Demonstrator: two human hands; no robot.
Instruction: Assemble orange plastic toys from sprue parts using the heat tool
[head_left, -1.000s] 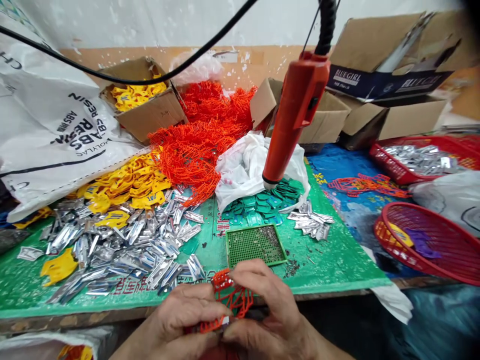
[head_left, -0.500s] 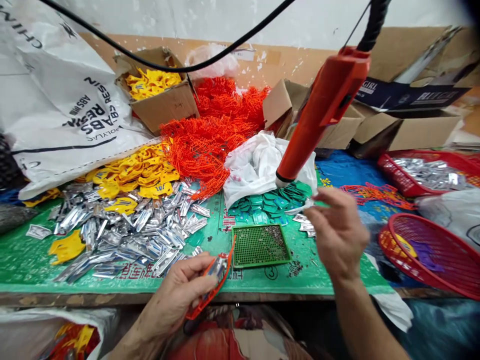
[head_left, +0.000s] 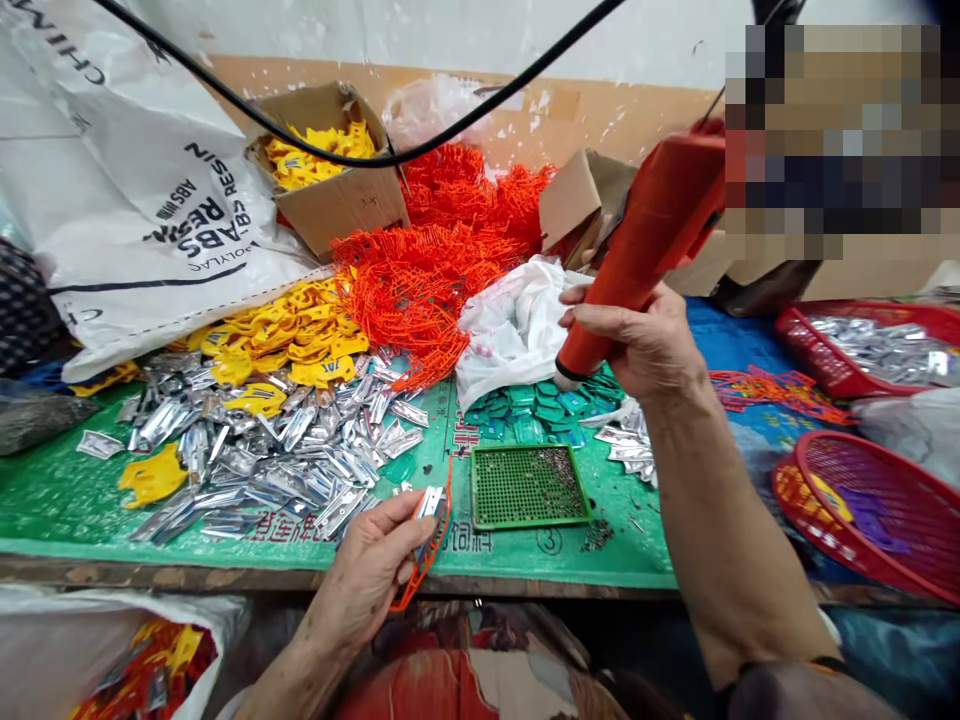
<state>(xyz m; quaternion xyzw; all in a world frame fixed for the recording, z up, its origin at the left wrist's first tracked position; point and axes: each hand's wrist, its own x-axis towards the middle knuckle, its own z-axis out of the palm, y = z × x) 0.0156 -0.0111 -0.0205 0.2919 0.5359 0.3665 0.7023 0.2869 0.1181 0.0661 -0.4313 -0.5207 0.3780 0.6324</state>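
My left hand pinches an orange plastic frame with a shiny metal plate on it, just over the table's front edge. My right hand is wrapped around a red electric screwdriver, which hangs tilted with its tip down to the left. Below that tip lie flat green pieces, partly under a white bag. A green mesh tray with small dark screws sits between the hands. Silver metal plates lie beside my right forearm.
On the left are a heap of metal plates, yellow plastic parts and a large white sack. Tangled orange strips lie behind. Red baskets stand at the right. A black cable loops across the top.
My right hand has moved up and closed around the screwdriver, which was hanging free. The left hand still holds the orange frame, now slightly more upright. The view has shifted a little.
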